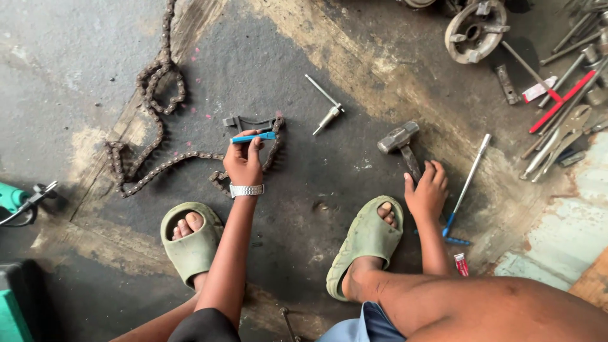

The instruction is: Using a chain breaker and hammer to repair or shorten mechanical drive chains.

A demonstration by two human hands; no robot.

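Note:
My left hand, with a silver watch on its wrist, grips a thin blue tool held crosswise just below a black bracket-like part on the oily floor. A long rusty drive chain lies in loops to the left and runs under the hand. My right hand is closed over the dark handle of a hammer, whose steel head points up and away on the floor. Both my feet wear green slip-on sandals.
A T-shaped metal socket tool lies past the chain. A silver rod with a blue end lies right of the hammer. Locking pliers, wrenches, red-handled tools and a round metal hub crowd the upper right. A green device sits at left.

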